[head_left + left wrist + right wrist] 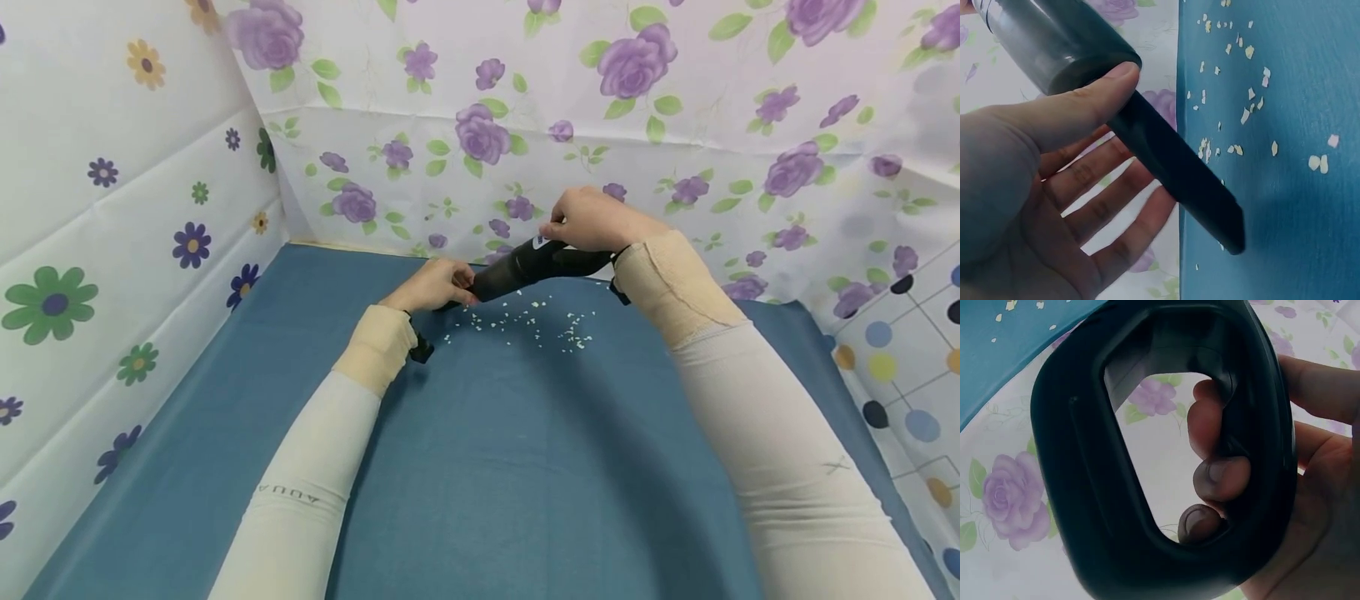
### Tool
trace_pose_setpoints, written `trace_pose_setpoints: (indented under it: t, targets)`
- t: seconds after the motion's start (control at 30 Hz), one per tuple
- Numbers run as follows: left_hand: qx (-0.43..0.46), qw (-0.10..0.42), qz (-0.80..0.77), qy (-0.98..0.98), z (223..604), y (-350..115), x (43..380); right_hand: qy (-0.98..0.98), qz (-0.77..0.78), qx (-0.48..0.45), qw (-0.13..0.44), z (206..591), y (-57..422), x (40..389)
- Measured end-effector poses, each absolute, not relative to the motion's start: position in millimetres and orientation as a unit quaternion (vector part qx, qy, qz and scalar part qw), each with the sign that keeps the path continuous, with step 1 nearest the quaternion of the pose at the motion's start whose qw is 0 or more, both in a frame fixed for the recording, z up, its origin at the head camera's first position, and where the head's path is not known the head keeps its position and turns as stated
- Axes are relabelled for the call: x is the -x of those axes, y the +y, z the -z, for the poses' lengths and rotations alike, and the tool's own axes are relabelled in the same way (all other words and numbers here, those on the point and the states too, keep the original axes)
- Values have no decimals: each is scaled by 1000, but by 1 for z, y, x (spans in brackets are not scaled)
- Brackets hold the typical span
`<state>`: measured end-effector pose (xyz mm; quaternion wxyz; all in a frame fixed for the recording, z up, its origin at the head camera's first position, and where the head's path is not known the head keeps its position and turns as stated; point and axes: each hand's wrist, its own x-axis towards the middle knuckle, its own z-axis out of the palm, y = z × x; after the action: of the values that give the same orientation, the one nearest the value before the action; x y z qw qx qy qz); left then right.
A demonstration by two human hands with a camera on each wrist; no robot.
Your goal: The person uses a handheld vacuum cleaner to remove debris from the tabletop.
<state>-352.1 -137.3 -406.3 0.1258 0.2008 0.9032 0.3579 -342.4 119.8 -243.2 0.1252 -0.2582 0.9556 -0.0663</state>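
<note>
A black handheld vacuum cleaner (pixel 517 268) slants over the back of the blue table, its narrow nozzle end lower and to the left. My right hand (pixel 600 218) grips the looped handle (pixel 1072 456), with fingers curled through the opening in the right wrist view. At the front end, my left hand (pixel 435 285) holds the flat nozzle (pixel 1179 169) where it meets the body. The left thumb lies across that joint and the fingers reach behind the nozzle. Small pale scraps (pixel 1314 162) lie scattered on the table beside the nozzle.
The blue table covering (pixel 480 467) extends toward me. Behind it hangs a white sheet with purple roses (pixel 480 133). A flowered sheet (pixel 52 304) lines the left side, and a dotted sheet (pixel 911 375) borders the right.
</note>
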Motion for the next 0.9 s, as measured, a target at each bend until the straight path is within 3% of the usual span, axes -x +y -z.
trace_pose_setpoints:
  t: [0.9]
  targets:
    - [-228, 148, -333, 903, 404, -129, 369, 960, 120, 235, 96, 269, 146, 333]
